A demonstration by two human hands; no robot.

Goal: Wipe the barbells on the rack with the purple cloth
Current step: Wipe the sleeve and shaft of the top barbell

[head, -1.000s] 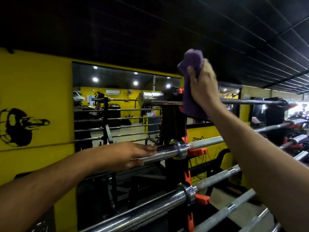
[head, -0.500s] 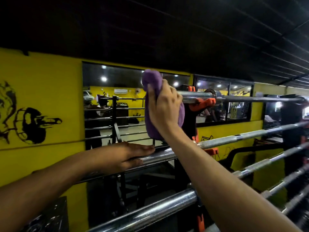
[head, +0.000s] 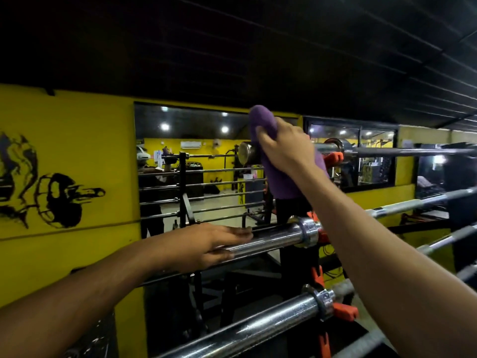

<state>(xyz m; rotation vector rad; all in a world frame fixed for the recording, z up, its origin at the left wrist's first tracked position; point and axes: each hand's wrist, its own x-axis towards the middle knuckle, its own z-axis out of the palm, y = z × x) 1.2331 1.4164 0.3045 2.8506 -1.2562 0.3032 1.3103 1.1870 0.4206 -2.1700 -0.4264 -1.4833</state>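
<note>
The right hand (head: 281,148) has its fingers (head: 260,135) curled over the purple cloth (head: 260,120), gripping it against the chrome sleeve of the top barbell (head: 402,151). The cloth bunches above the knuckles and hangs down below the wrist, covering the sleeve just right of its round end cap (head: 244,153). The left hand (head: 206,241) lies on the sleeve of the second barbell (head: 271,240), fingers (head: 240,232) stretched almost straight along the top of it and the thumb beneath, near the collar. A third barbell (head: 258,329) sits lower and nearer the camera. All three rest on a black rack (head: 294,254) with orange hooks (head: 335,157), their thinner shafts running off to the right. Behind the rack stands a yellow wall (head: 77,140) with a black painted figure, and a mirror (head: 191,166) showing more of the gym.
</note>
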